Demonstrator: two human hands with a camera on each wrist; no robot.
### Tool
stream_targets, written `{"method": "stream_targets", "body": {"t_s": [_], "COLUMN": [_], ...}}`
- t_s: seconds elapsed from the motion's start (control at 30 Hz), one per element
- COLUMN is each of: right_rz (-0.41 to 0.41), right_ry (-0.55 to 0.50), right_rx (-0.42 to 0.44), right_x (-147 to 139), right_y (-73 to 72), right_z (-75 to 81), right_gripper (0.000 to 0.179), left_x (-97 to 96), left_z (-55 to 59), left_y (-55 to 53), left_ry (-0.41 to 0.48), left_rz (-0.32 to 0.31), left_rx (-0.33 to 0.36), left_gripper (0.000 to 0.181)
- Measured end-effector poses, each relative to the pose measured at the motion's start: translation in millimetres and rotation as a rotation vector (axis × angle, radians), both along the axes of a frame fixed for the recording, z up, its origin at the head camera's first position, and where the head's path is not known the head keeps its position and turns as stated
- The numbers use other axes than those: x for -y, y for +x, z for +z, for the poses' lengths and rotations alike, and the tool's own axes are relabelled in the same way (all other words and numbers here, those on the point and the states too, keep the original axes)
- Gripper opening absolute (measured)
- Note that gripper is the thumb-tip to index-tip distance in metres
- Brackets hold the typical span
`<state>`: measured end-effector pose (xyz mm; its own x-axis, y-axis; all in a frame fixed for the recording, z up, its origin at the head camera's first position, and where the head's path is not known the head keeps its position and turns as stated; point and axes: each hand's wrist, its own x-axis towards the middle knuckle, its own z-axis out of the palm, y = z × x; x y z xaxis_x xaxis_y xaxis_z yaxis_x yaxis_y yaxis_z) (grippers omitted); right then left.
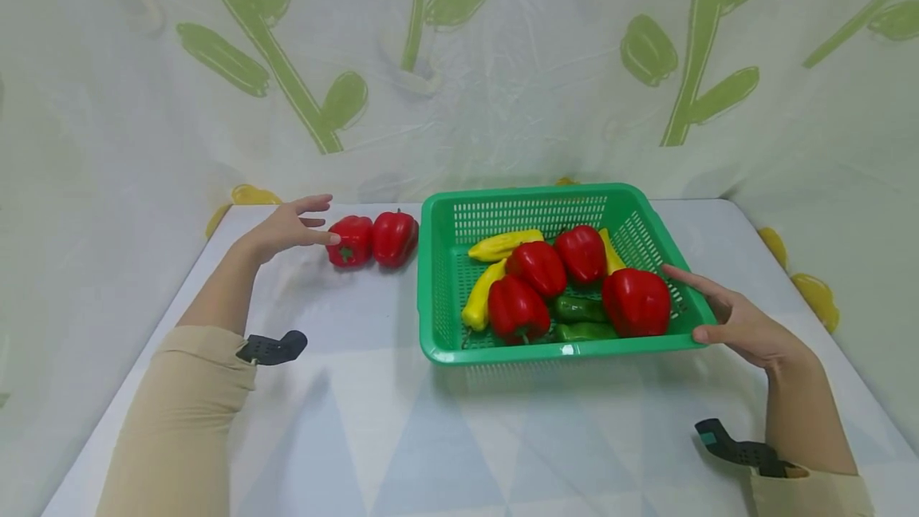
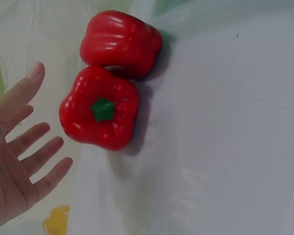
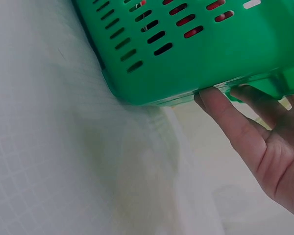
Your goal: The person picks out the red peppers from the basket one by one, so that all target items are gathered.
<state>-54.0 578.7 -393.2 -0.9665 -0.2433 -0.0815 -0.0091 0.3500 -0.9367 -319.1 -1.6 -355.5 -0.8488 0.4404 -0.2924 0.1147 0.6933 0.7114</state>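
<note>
My left hand (image 1: 287,228) is at the far left of the table, fingers spread and holding nothing. Its thumb overlaps the nearer red bell pepper (image 1: 350,242) in the head view; in the left wrist view this pepper's green stem end faces the camera. A second red bell pepper (image 2: 121,44) lies against it. To the right stands a green plastic basket (image 1: 567,351). At its right side, my right hand (image 1: 750,329) touches the basket's front right corner with thumb and extended fingers. Inside are several red bell peppers (image 1: 518,309), yellow peppers (image 1: 483,297) and green peppers (image 1: 583,332).
A white table (image 1: 345,421) with pale blue triangles carries everything. Behind and beside it hangs a pale curtain (image 1: 517,102) with green leaf prints. Black wrist mounts (image 1: 273,348) sit on both forearms.
</note>
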Motion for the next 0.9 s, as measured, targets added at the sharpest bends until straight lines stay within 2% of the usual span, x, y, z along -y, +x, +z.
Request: {"method": "stream_targets", "body": {"t_s": [0.2,0.37,0.63,0.9], "right_rz": [-0.002,-0.003,-0.004,0.004], "right_ry": [-0.007,-0.010,-0.022,-0.025], "right_rx": [0.007,0.014,0.015,0.000], "right_x": [-1.5,-2.4,-2.1,-0.8], "right_y": [-0.3,-1.3,-0.7,-1.0], "right_z": [-1.1,-2.4,-2.1,-1.2], "right_gripper": [0.076,0.076,0.076,0.075], "left_x": [-7.6,-14.8,-34.6,-58.8], "left_z": [7.8,13.5,28.3,33.5], "left_y": [-1.2,0.2,11.5,24.7], "left_ry": [-0.002,0.010,0.060,0.052], "left_rz": [-0.001,-0.008,-0.055,-0.135], "left_rx": [0.013,-0.008,-0.071,-0.114], "left_gripper": [0.085,0.087,0.086,0.087]}}
